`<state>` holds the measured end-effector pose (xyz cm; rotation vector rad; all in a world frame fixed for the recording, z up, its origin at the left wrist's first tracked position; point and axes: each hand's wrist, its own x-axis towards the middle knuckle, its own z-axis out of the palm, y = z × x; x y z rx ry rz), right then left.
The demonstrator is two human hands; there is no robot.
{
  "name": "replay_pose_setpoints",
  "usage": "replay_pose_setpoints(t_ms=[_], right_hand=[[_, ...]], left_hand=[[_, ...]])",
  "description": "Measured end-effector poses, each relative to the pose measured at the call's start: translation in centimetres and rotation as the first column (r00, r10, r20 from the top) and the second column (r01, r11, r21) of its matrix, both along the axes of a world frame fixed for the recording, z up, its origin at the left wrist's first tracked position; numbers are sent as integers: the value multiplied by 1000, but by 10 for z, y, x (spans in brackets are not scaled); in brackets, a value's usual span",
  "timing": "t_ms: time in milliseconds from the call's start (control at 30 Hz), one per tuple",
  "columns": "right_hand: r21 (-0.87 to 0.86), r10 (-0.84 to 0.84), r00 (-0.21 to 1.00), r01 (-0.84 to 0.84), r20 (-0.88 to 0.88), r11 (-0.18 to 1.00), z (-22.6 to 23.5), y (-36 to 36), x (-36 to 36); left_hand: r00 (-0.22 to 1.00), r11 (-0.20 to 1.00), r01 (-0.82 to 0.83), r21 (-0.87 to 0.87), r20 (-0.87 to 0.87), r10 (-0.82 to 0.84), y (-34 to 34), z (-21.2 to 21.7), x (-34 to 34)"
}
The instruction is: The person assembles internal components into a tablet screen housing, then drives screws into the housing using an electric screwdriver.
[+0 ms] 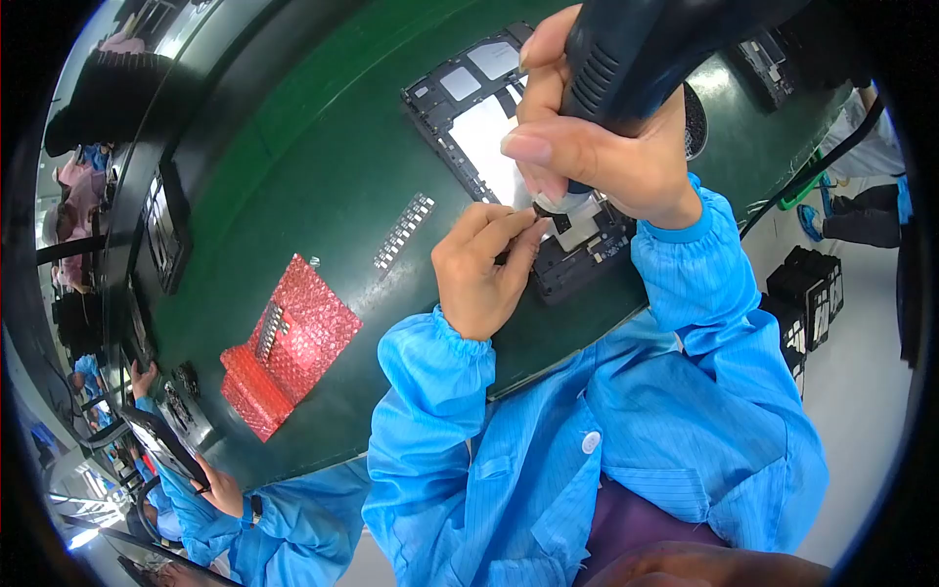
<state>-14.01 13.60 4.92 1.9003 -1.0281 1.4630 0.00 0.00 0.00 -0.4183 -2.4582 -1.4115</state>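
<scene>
A dark electric screwdriver (636, 64) is gripped in my right hand (616, 147), its tip pointing down at an opened flat electronic device (479, 137). The device has a black frame and a large silvery panel, and it lies slanted on the green table. My left hand (489, 259) is closed in a pinch beside the screwdriver's tip, over the device's near end. Whatever lies between those left fingertips is too small to make out. My right hand and the screwdriver hide part of the device.
Left of my hands lie a strip of small parts (403, 233) and a red bubble-wrap sheet (293, 342) with another strip on it. Behind my right hand is a round dark container (695, 122). A co-worker's hand (223, 487) holds a tablet-like device (164, 445) at lower left.
</scene>
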Motion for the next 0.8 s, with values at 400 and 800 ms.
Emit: replay_pose_setpoints(t_ms=[400,800], right_hand=[[16,18,786,-35,617,999,15,7,42],[26,-4,234,-92,972,995,29,17,75]], left_hand=[[996,990,-6,139,94,-7,-1,1,0],[995,987,-59,150,85,47,-3,3,2]])
